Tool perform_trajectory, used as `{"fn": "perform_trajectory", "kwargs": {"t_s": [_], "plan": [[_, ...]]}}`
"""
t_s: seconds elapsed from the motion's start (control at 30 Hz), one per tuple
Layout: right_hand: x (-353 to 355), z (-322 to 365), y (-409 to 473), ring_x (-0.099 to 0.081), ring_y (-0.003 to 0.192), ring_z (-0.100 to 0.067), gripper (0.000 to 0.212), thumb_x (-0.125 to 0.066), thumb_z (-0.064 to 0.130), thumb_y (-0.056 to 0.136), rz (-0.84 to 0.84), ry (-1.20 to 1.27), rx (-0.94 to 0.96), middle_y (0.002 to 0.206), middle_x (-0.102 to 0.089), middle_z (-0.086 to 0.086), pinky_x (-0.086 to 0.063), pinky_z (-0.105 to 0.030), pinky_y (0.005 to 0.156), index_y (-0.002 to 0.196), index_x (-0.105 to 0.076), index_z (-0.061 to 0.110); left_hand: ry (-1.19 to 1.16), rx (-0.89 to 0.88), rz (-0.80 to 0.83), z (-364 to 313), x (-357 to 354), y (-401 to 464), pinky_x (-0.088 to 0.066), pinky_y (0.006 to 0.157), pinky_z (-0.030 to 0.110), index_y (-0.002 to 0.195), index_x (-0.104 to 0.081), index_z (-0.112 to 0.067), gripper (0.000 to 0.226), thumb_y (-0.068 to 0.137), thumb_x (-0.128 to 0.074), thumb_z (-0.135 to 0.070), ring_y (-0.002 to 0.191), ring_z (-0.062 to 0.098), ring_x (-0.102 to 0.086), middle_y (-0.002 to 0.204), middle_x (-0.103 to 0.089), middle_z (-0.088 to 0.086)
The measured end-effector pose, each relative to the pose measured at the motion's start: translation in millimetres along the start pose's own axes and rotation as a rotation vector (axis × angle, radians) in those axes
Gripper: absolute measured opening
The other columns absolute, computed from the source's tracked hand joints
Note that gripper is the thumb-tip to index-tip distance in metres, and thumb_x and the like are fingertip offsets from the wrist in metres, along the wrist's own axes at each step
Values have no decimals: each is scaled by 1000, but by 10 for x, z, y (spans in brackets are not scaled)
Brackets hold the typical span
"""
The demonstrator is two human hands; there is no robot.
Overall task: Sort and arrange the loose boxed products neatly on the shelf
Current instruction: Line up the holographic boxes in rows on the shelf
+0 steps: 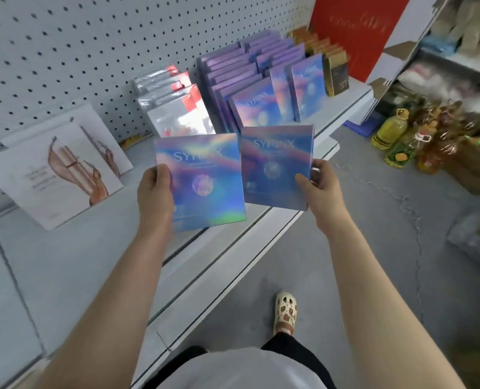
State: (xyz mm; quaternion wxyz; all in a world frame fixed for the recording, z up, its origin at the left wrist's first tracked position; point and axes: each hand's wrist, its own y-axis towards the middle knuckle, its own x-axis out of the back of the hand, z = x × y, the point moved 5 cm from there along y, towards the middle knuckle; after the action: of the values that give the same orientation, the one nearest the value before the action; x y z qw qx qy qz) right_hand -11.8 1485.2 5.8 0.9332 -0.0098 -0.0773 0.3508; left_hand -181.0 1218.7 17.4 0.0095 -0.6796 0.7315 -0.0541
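Left hand (156, 189) pinches the left edge of one holographic box (202, 181); right hand (318, 185) pinches the right edge of a second box (276, 167), both held above the near shelf (233, 234) edge. Risk: edge-only grips on glossy card may slip and drop a box to the floor. Far right on the shelf, matching purple rows (250, 80) stand upright, front ones leaning.

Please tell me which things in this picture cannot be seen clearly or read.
- Head view: small print on the left hand's holographic box is blurred.
- The right hand's box has its lower right edge hidden by its grip.
- The red sign is cut off at the top, lettering unreadable.
- Oil bottles' labels are too small.
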Motion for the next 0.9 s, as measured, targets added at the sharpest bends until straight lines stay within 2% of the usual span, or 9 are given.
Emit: {"fn": "perform_trajectory", "kwargs": {"t_s": [0.13, 0.23, 0.37, 0.43, 0.53, 0.7, 0.77, 0.9], "plan": [[20, 82, 832, -65, 81, -22, 24, -58, 7, 91, 211, 1, 22, 98, -66, -11, -54, -35, 68, 111, -52, 19, -16, 37, -171, 34, -421, 121, -38, 57, 18, 74, -50, -22, 27, 100, -45, -26, 68, 10, -46, 76, -53, -4], [-43, 121, 1441, -60, 86, -23, 27, -51, 0, 95, 363, -74, 44, 103, -63, -18, -50, -38, 75, 117, -49, 15, -24, 77, -280, 36, -702, 120, -40, 61, 24, 76, -52, -22, 26, 101, -45, -28, 72, 14, -49, 80, -55, 0], [-296, 137, 1990, -57, 87, -22, 32, -57, 8, 86, 517, -116, 66, 99, -61, -12, -47, -38, 79, 112, -48, 24, -32, 79, -372, 71, -854, 116, -41, 69, 32, 77, -53, -21, 24, 97, -46, -32, 76, 18, -52, 84, -58, 5], [-390, 109, 2165, -58, 88, -21, 39, -64, 4, 85, 561, -205, 128, 101, -61, -12, -47, -36, 77, 118, -46, 18, -25, 81, -403, 88, -881, 131, -39, 70, 34, 74, -51, -22, 25, 95, -47, -35, 76, 18, -49, 82, -55, 7], [-486, 113, 2376, -56, 93, -22, 55, -77, 10, 80, 533, -456, 274, 104, -59, -5, -41, -29, 71, 124, -45, 5, -48, 86, -425, 112, -933, 201, -37, 70, 35, 73, -49, -22, 26, 93, -48, -39, 77, 17, -47, 82, -53, 8], [-604, 41, 2528, -57, 107, -29, 82, -82, 21, 76, 489, -631, 348, 121, -58, -11, -45, -33, 80, 142, -34, 10, -76, 94, -405, 143, -1053, 342, -37, 71, 34, 74, -51, -22, 25, 87, -48, -43, 78, 17, -47, 83, -54, 7], [-634, 54, 2514, -57, 108, -32, 86, -82, 20, 75, 437, -696, 402, 124, -56, -13, -43, -32, 78, 144, -32, 9, -88, 100, -394, 166, -1092, 376, -40, 72, 36, 77, -53, -23, 24, 87, -48, -45, 79, 18, -50, 86, -57, 8], [-676, 85, 2462, -56, 107, -35, 91, -85, 17, 71, 357, -776, 504, 130, -42, -13, -49, -40, 83, 144, -31, 10, -91, 103, -393, 178, -1163, 402, -43, 73, 38, 79, -54, -23, 25, 91, -47, -44, 79, 19, -52, 88, -59, 8]]}}
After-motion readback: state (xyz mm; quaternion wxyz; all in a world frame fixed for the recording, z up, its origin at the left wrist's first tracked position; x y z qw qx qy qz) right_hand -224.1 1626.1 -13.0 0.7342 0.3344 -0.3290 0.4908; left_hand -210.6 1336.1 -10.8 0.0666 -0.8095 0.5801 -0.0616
